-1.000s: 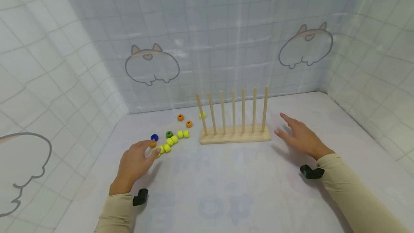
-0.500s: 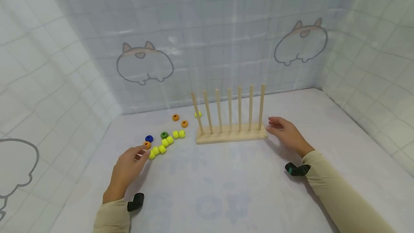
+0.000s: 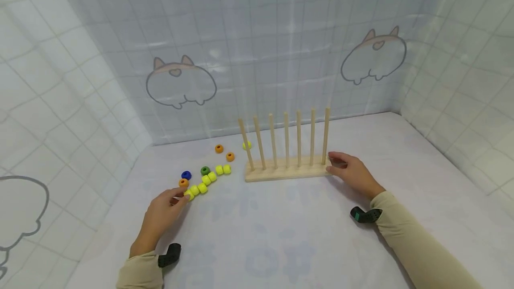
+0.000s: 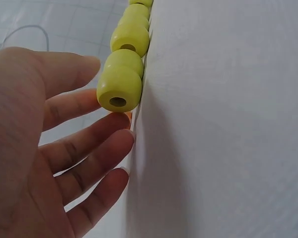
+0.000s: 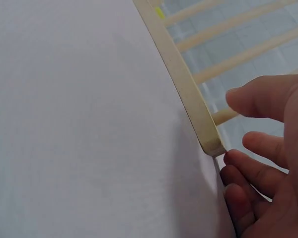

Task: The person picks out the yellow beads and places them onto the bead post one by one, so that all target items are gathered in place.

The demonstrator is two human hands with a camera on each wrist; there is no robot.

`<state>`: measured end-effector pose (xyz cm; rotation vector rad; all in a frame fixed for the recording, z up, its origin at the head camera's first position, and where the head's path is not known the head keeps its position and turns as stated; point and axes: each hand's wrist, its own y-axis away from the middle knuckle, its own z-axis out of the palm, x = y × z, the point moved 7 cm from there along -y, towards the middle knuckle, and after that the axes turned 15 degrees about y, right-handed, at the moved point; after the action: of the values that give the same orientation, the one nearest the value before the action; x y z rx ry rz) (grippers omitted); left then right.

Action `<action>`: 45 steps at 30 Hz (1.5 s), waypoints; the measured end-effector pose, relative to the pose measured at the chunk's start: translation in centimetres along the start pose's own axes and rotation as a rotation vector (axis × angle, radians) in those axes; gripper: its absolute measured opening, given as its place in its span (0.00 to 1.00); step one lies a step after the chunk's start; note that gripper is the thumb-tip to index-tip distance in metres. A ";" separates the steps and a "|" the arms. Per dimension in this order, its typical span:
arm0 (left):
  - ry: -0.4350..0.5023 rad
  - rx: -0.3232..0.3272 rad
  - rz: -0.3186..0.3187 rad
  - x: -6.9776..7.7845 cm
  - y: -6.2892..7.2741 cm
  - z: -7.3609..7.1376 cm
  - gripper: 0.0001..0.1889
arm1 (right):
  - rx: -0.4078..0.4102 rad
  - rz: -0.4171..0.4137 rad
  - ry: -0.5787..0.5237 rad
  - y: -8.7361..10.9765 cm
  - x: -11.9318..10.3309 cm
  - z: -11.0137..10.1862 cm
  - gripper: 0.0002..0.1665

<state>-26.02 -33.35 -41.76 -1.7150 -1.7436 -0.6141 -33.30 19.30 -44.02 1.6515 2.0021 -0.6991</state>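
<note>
At the left, my left hand (image 3: pixel 160 215) reaches to the near end of a row of yellow beads (image 3: pixel 202 188). The left wrist view shows the thumb apart from the nearest yellow bead (image 4: pixel 120 88), with fingers behind and below it; contact is hard to tell. An orange bead (image 3: pixel 183 183) lies just beyond these fingers, and a blue bead (image 3: pixel 186 175) behind it. My right hand (image 3: pixel 353 175) is at the right end of a wooden peg rack (image 3: pixel 287 173). In the right wrist view, a fingertip meets the corner of the rack's base (image 5: pixel 208 134), while the thumb stands off it.
Several upright pegs rise from the rack and carry no beads. Behind the row lie a green bead (image 3: pixel 205 171) and two orange beads, one (image 3: pixel 230 156) nearer the rack. A yellow bead (image 3: pixel 247 145) sits behind the leftmost peg. Tiled-pattern sheeting (image 3: pixel 257 57) walls the back and sides.
My right hand has moved left and in to the rack's end, its fingers bending more. The left hand has drawn back slightly to the near end of the yellow row. Beads and rack look unmoved.
</note>
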 end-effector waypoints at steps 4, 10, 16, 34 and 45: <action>0.015 -0.002 0.012 0.0 -0.4 0.0 0.25 | 0.005 0.000 0.015 -0.1 -0.2 0.1 0.38; 0.088 -0.031 -0.071 -0.2 -0.8 0.0 0.28 | -0.012 -0.009 0.051 -0.5 -0.7 0.0 0.39; 0.103 0.000 -0.104 0.1 -1.0 -0.8 0.27 | 0.003 -0.052 0.096 -1.5 -1.9 -0.4 0.37; 0.192 0.031 -0.199 -2.0 -0.1 0.2 0.26 | 0.007 -0.095 0.152 -0.2 -0.8 0.5 0.36; 0.280 0.095 -0.233 -2.3 0.8 0.1 0.28 | 0.027 -0.108 0.151 0.0 -0.9 0.7 0.34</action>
<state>-25.33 -34.91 -43.48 -1.3013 -1.7504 -0.8170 -33.16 18.15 -43.98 1.6655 2.2115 -0.6588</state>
